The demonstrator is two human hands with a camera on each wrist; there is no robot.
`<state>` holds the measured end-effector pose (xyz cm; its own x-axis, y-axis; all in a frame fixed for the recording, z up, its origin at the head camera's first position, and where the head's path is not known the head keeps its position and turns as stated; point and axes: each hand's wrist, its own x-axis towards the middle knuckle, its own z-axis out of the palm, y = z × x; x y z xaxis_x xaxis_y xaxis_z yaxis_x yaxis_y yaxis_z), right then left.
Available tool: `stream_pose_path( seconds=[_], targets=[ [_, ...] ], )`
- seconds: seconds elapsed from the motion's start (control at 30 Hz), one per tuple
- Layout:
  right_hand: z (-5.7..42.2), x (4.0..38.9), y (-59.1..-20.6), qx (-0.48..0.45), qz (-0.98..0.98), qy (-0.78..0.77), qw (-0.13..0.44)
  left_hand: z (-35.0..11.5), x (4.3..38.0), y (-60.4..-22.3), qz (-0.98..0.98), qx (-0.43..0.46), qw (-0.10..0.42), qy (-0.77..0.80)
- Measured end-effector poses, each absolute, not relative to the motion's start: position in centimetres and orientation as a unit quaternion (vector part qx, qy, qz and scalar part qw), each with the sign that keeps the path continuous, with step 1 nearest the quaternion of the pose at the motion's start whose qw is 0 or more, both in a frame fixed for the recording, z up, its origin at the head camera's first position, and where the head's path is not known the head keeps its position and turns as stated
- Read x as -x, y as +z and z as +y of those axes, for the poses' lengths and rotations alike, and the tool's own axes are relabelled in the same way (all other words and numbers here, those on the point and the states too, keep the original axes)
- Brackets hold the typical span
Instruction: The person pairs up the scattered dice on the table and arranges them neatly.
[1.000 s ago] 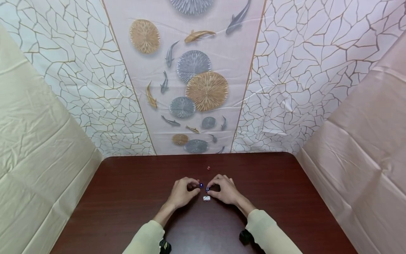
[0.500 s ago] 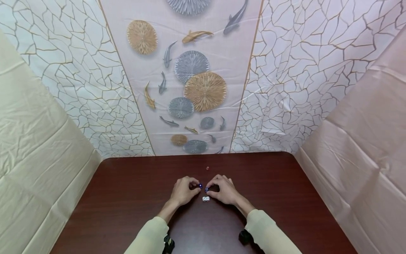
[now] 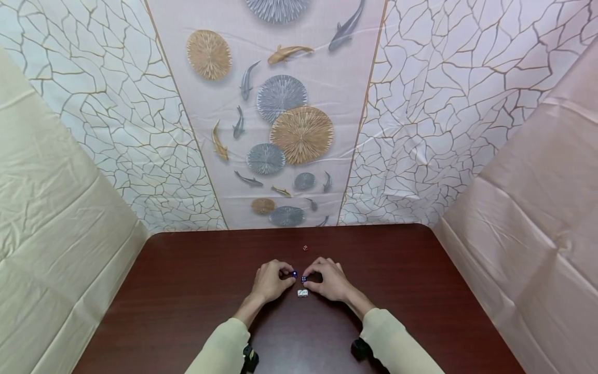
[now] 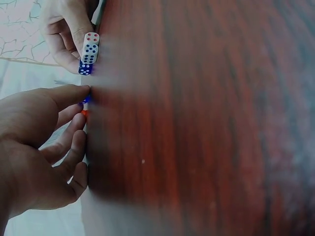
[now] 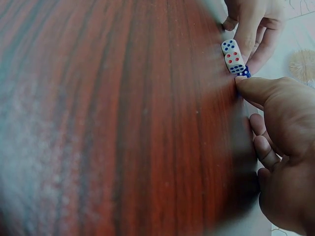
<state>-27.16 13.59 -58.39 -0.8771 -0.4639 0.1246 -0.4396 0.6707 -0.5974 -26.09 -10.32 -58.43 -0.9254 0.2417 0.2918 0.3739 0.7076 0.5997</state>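
At the middle of the table, my left hand pinches a small blue die between thumb and forefinger. Facing it, my right hand holds a second blue die the same way, with a narrow gap between the two dice. Just nearer than them, two white dice sit side by side on the tabletop. In the left wrist view a bit of an orange-red die shows by the left fingertips; in the head view the left hand hides it.
Farther back on the dark reddish-brown table lies a lone red die. A patterned cloth hangs behind the far edge, and pale drapes close in both sides.
The left blue die has turned and come deeper between the left fingertips. The red die beside that hand has dropped from the head view. My right hand stays nearly still.
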Motion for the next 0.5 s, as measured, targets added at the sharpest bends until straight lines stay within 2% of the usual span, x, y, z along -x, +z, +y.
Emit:
stream_pose_path(
  seconds=[0.07,0.3,0.5],
  targets=[
    [13.58,27.12,-58.34,0.248,0.913,-0.323,0.018,-10.32,26.08,-58.45,-0.917,0.171,0.103,-0.344],
    [13.58,27.07,-58.32,0.247,0.913,-0.325,0.017,-9.92,25.99,-57.97,-0.928,0.136,0.071,-0.34],
    [13.56,27.08,-58.37,0.245,0.913,-0.325,0.016,-9.87,25.93,-57.99,-0.93,0.132,0.07,-0.334]
  ],
)
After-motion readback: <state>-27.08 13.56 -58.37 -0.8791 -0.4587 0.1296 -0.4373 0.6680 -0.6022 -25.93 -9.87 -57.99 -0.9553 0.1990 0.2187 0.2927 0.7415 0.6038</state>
